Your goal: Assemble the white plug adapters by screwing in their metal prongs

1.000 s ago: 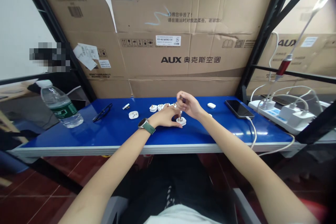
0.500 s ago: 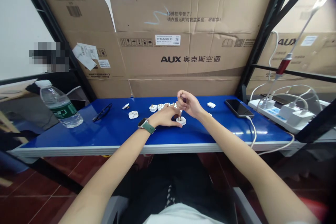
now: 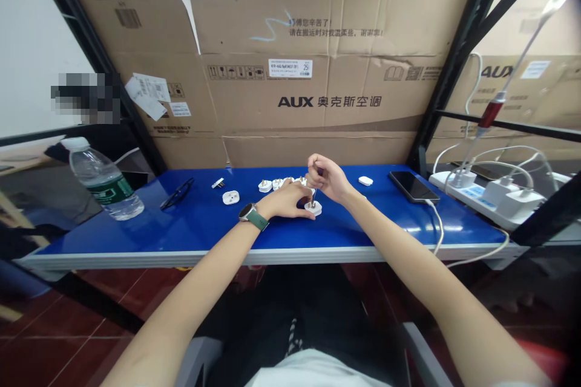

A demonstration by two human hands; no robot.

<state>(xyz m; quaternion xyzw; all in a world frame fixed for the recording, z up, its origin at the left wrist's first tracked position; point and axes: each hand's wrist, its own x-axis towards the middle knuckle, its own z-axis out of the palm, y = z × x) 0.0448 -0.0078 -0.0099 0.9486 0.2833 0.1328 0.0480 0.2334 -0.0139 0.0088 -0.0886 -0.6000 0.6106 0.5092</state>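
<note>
Left hand (image 3: 285, 201) pinches the plug (image 3: 313, 208) flat on the desk (image 3: 204, 224), mid-desk. Right hand (image 3: 327, 178), fisted on a screwdriver (image 3: 312, 196), stands it upright directly above the plug.

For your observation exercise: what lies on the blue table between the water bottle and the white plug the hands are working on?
In the head view, black glasses and a white plug part.

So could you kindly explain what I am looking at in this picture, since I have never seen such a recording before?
There is no machine here. A camera worn on a person's head looks down at their own bare arms. The left hand, with a green watch at the wrist, steadies a small white plug on the blue table. The right hand grips a thin screwdriver standing upright on it. More white plug parts, a water bottle, a pair of glasses, a phone and a power strip lie around.
</note>
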